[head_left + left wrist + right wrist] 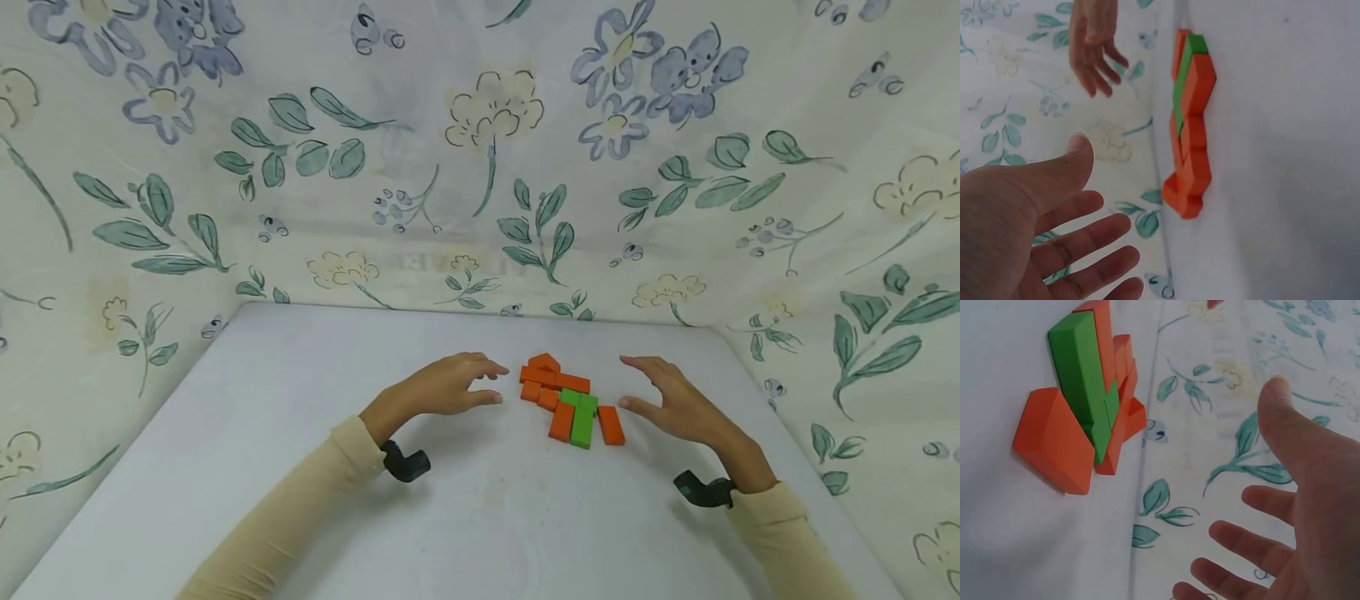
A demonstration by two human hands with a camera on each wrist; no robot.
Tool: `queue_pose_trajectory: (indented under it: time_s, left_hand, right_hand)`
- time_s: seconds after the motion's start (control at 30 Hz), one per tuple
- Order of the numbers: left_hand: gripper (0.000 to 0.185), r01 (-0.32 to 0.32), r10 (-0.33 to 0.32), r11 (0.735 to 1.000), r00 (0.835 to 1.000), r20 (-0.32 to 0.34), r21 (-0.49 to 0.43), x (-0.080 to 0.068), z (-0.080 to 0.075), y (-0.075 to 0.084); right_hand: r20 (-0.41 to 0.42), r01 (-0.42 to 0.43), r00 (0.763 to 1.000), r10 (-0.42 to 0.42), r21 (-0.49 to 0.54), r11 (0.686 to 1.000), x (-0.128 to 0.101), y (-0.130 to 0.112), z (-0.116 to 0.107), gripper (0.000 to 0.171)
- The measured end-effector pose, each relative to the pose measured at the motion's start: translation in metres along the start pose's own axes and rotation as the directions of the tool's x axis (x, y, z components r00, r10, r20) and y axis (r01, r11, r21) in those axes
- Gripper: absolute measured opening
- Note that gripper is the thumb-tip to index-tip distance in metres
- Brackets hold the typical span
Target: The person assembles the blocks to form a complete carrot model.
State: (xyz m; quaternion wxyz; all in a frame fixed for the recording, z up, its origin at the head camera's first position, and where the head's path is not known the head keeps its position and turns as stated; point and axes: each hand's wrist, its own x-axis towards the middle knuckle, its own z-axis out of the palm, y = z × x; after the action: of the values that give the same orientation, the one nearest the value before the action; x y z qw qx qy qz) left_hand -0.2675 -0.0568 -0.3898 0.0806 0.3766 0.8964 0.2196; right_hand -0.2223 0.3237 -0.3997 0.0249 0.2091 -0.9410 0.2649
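Several orange and green blocks lie grouped on the white table (465, 500). An orange house-shaped block (543, 362) tops the group at the far side, with a long orange block (573, 382) below it. At the near side are a green block (582, 427), an orange block (562, 421) against its left, and another orange block (611, 426) slightly apart to the right. My left hand (448, 385) hovers left of the blocks, thumb and fingers spread, holding nothing. On the other side, my right hand (678, 402) hovers with spread fingers, also holding nothing.
Flower-patterned cloth (420, 200) hangs behind the table and along both sides. A dark wrist-camera mount (406, 462) sits on the left wrist, and another dark mount (703, 490) on the right one. The blocks lie toward the table's far edge.
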Motion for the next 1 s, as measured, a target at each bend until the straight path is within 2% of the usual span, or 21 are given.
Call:
queue_pose_trajectory:
  time_s: [0.33, 0.57, 0.7, 0.8, 1.0]
  left_hand:
    - [0.05, -0.041, 0.042, 0.999, 0.997, 0.06, -0.025, 0.04, 0.043, 0.023]
    - [0.053, -0.072, 0.074, 0.996, 0.997, 0.036, -0.05, 0.064, 0.064, 0.027]
    - [0.06, -0.066, 0.067, 0.998, 0.997, 0.044, -0.015, 0.071, 0.072, 0.03]
    - [0.063, -0.064, 0.062, 0.998, 0.995, 0.079, 0.014, 0.073, 0.079, 0.031]
    - [0.054, -0.054, 0.045, 0.996, 0.989, 0.137, 0.066, 0.079, 0.081, 0.038]
  right_hand:
    - [0.047, -0.015, 0.999, 0.013, 0.06, 0.998, -0.003, 0.0, 0.006, 0.067]
    - [0.1, -0.014, 0.995, 0.008, 0.064, 0.998, 0.0, 0.005, 0.01, 0.064]
    - [0.146, -0.051, 0.988, 0.042, 0.059, 0.997, 0.001, 0.006, 0.012, 0.065]
    - [0.189, -0.072, 0.98, 0.059, 0.064, 0.995, -0.001, 0.007, 0.017, 0.063]
    - [0.219, -0.093, 0.973, 0.08, 0.05, 0.994, -0.004, 0.01, 0.022, 0.059]
